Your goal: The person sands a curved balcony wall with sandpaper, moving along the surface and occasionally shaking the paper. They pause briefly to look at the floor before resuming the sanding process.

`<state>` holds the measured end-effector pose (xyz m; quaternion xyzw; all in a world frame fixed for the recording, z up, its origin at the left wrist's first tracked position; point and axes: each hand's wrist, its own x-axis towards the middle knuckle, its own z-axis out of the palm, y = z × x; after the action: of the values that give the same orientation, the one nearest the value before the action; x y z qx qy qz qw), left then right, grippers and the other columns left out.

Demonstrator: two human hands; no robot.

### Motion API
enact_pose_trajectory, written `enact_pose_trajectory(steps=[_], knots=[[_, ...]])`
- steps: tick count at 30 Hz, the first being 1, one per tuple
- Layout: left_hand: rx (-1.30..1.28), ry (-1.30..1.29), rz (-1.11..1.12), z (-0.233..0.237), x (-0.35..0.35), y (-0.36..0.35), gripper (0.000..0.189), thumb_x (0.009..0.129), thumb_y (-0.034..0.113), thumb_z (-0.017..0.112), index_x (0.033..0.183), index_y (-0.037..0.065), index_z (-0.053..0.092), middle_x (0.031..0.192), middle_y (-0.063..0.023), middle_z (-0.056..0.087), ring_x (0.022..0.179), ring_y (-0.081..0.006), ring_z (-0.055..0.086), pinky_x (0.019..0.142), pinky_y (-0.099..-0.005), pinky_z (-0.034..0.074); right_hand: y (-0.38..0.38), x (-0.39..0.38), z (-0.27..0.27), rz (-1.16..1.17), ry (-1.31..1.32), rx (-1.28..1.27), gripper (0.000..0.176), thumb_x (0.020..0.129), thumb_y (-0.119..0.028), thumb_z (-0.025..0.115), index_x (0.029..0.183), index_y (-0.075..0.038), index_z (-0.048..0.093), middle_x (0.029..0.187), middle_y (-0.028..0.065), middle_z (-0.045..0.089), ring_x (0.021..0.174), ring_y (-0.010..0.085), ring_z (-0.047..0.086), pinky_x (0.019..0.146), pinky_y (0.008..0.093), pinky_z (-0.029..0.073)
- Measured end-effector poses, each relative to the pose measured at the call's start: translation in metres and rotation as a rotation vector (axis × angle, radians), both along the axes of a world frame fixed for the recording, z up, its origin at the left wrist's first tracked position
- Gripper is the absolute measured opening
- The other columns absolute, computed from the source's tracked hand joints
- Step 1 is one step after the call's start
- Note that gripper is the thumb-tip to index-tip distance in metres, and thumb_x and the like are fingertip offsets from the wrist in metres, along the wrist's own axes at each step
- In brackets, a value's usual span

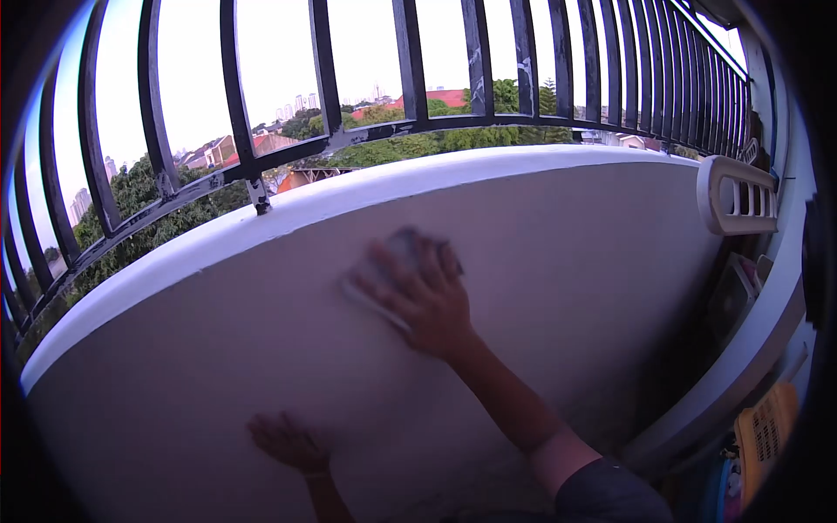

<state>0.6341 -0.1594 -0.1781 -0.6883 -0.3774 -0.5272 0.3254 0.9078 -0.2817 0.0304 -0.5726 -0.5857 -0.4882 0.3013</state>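
A low, pale wall [558,261] with a white top ledge [366,190] fills the middle of the view. My right hand [423,301] presses flat against its upper part, smeared by motion. Beneath the fingers is a thin grey piece [405,235], its edges poking out past the fingertips; whether it is cloth or sandpaper I cannot make out. Lower down, my left hand [289,442] lies on the same wall in dim light, fingers stretched out and nothing visible in it.
Black metal railing [323,65] with scuffed paint runs above the ledge, with trees and roofs beyond. At the right a white slotted plastic piece [739,196] juts out near the wall. A yellow basket [767,431] sits at the lower right.
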Motion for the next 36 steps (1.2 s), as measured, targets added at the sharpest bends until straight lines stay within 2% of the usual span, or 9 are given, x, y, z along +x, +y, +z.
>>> enact_pose_trajectory(steps=[5, 11, 15, 21, 25, 28, 30, 32, 36], knots=[[-0.022, -0.055, -0.011, -0.010, -0.006, 0.002, 0.057, 0.103, 0.039, 0.029, 0.152, 0.009, 0.034, 0.154, -0.0232, 0.032, 0.142, -0.0480, 0.027, 0.114, -0.0616, 0.021, -0.030, 0.103, -0.088, -0.127, -0.029, 0.207, 0.040, 0.093, -0.028, 0.053, 0.132, -0.025, 0.062, 0.152, 0.0107, 0.041, 0.139, 0.0386, 0.038, 0.114, 0.0565, 0.026], [-0.003, -0.071, -0.030, -0.008, -0.003, 0.001, 0.055, 0.104, 0.036, 0.029, 0.149, 0.007, 0.038, 0.153, -0.0239, 0.034, 0.141, -0.0484, 0.028, 0.113, -0.0617, 0.023, -0.022, 0.118, 0.011, -0.205, 0.642, 0.684, 0.053, 0.106, -0.041, 0.023, 0.153, -0.021, 0.035, 0.162, 0.0115, 0.020, 0.149, 0.0397, 0.013, 0.119, 0.0561, 0.009], [0.016, -0.071, -0.044, -0.003, -0.003, 0.000, 0.052, 0.105, 0.034, 0.029, 0.147, 0.005, 0.040, 0.152, -0.0238, 0.035, 0.141, -0.0482, 0.029, 0.113, -0.0616, 0.024, -0.004, 0.056, 0.054, -0.231, 0.399, 0.464, 0.050, 0.103, -0.035, 0.035, 0.152, -0.027, 0.035, 0.162, 0.0102, 0.022, 0.148, 0.0407, 0.017, 0.119, 0.0554, 0.011], [0.028, -0.082, -0.049, -0.007, -0.004, 0.002, 0.051, 0.104, 0.032, 0.030, 0.144, 0.004, 0.043, 0.151, -0.0234, 0.037, 0.141, -0.0474, 0.030, 0.113, -0.0609, 0.025, -0.034, 0.087, -0.056, 0.011, -0.238, -0.075, 0.047, 0.091, -0.028, 0.056, 0.138, -0.033, 0.056, 0.157, 0.0092, 0.035, 0.143, 0.0422, 0.029, 0.116, 0.0578, 0.021], [0.005, -0.097, -0.036, -0.005, -0.003, -0.002, 0.051, 0.104, 0.031, 0.029, 0.144, 0.004, 0.043, 0.152, -0.0234, 0.036, 0.141, -0.0477, 0.030, 0.112, -0.0602, 0.026, -0.067, 0.160, -0.065, -0.207, 0.115, 0.166, 0.049, 0.090, -0.029, 0.049, 0.136, -0.015, 0.058, 0.157, 0.0158, 0.033, 0.145, 0.0410, 0.026, 0.116, 0.0595, 0.016], [0.007, -0.099, -0.027, -0.007, -0.002, 0.000, 0.051, 0.104, 0.031, 0.029, 0.144, 0.003, 0.044, 0.152, -0.0232, 0.035, 0.141, -0.0479, 0.030, 0.113, -0.0598, 0.025, -0.037, 0.123, -0.010, -0.206, 0.473, 0.570, 0.049, 0.097, -0.031, 0.043, 0.145, -0.029, 0.048, 0.158, 0.0176, 0.028, 0.146, 0.0409, 0.025, 0.117, 0.0568, 0.018], [0.023, -0.097, -0.019, -0.004, 0.000, -0.001, 0.052, 0.104, 0.032, 0.029, 0.144, 0.003, 0.043, 0.152, -0.0231, 0.036, 0.141, -0.0479, 0.030, 0.113, -0.0598, 0.025, -0.018, 0.089, 0.015, -0.186, 0.518, 0.551, 0.052, 0.097, -0.026, 0.046, 0.149, -0.028, 0.042, 0.160, 0.0167, 0.023, 0.147, 0.0410, 0.022, 0.118, 0.0561, 0.015], [0.028, -0.097, -0.014, -0.002, 0.001, 0.000, 0.051, 0.104, 0.031, 0.030, 0.144, 0.003, 0.043, 0.151, -0.0237, 0.036, 0.140, -0.0486, 0.030, 0.112, -0.0606, 0.026, -0.002, 0.049, 0.019, -0.252, 0.262, 0.364, 0.052, 0.097, -0.021, 0.046, 0.148, -0.030, 0.044, 0.160, 0.0116, 0.027, 0.144, 0.0373, 0.030, 0.117, 0.0547, 0.020], [0.010, -0.098, -0.045, -0.006, -0.003, -0.002, 0.049, 0.104, 0.031, 0.032, 0.143, 0.004, 0.045, 0.149, -0.0248, 0.037, 0.139, -0.0499, 0.031, 0.110, -0.0622, 0.027, -0.021, 0.057, -0.041, 0.084, -0.360, -0.208, 0.056, 0.090, -0.019, 0.054, 0.141, -0.043, 0.049, 0.152, 0.0014, 0.041, 0.130, 0.0258, 0.048, 0.110, 0.0494, 0.035]])
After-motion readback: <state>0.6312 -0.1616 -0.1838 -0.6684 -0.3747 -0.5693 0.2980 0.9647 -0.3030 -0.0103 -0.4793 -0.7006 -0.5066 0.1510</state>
